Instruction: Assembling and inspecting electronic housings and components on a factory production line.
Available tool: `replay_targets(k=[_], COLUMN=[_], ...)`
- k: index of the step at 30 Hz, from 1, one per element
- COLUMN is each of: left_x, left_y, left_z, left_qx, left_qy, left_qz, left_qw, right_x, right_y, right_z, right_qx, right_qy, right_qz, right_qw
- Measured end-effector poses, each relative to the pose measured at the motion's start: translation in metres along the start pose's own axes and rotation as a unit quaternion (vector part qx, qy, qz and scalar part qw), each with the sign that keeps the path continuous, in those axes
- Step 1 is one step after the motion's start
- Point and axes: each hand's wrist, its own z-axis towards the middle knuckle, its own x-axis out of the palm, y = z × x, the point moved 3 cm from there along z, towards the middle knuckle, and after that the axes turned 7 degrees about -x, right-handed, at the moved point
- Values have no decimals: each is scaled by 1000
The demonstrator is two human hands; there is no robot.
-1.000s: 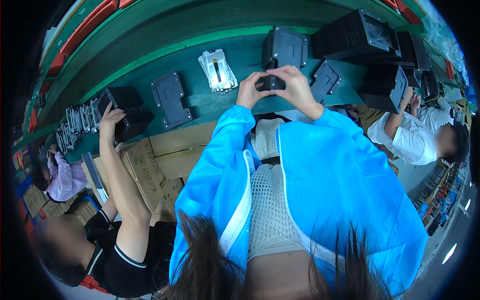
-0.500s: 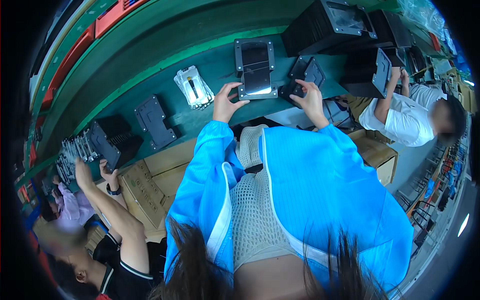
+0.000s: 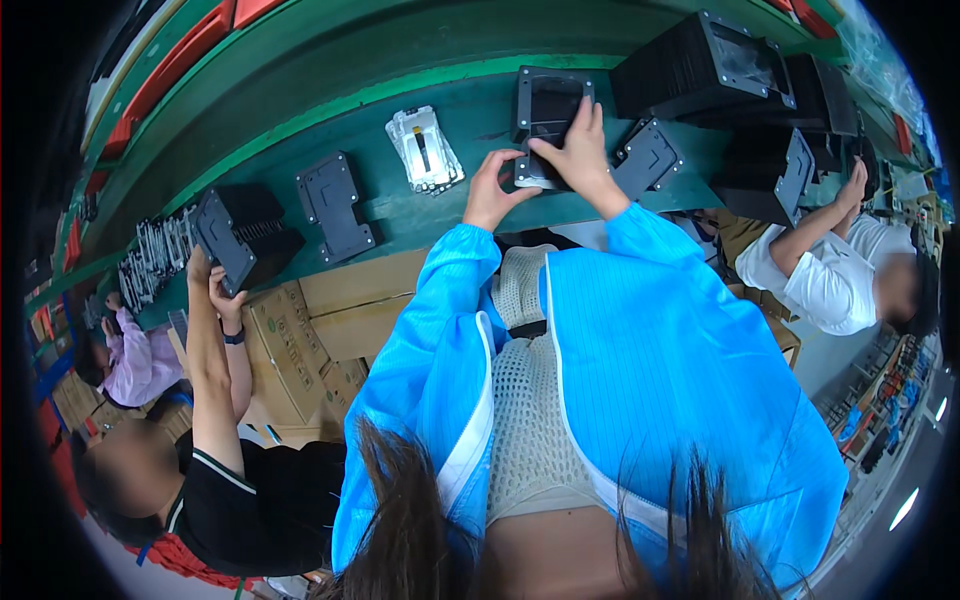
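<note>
A black plate-like fixture (image 3: pixel 553 82) with metal corner fittings lies on the green bench in front of me. It carries a glossy dark panel (image 3: pixel 549 128). My left hand (image 3: pixel 490 192) is at the fixture's near left corner, thumb and forefinger apart and touching or almost touching its edge. Over the panel's right part lies my right hand (image 3: pixel 583 155), fingers stretched out and thumb spread toward the left. It hides part of the panel. Just right of it sits a tilted black fixture (image 3: pixel 650 158). To the left is a stack of silvery metal frames (image 3: pixel 424 150).
Stacks of black fixtures (image 3: pixel 690 65) stand at the back right. Another black fixture (image 3: pixel 335 208) lies to the left, beside a stack (image 3: pixel 240 235) that a co-worker's hands touch. A person in white (image 3: pixel 810 270) works on the right. Cardboard boxes (image 3: pixel 285 345) stand below the bench.
My right hand has moved left from beside the tilted fixture onto the panel. My left hand stays near the fixture's corner. The whole view has shifted a little.
</note>
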Motion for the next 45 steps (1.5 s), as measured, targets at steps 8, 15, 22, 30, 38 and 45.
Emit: replay_targets(k=[8,15,22,30,38,45], left_x=[-9,-14,-16,-11,-22,-43], left_y=[5,-6,0,0,-41,-23], left_z=[6,7,6,2,-15,-8], left_qx=[-17,-16,1,28,-22,-120], left_qy=[13,27,16,-6,-6,-235], left_qz=[-27,-7,-4,-4,-208,-299], left_qw=[999,999,1000,1000,978,917], right_x=[22,5,-50,-42,-65,-35], right_y=[31,21,-11,-33,11,82], right_z=[19,23,7,-52,-42,-42], right_qx=[216,208,232,328,60,-28], right_qy=[125,142,170,-179,-20,-33], right_qz=[-40,27,482,577,324,388], right_qw=[968,967,828,726,944,921])
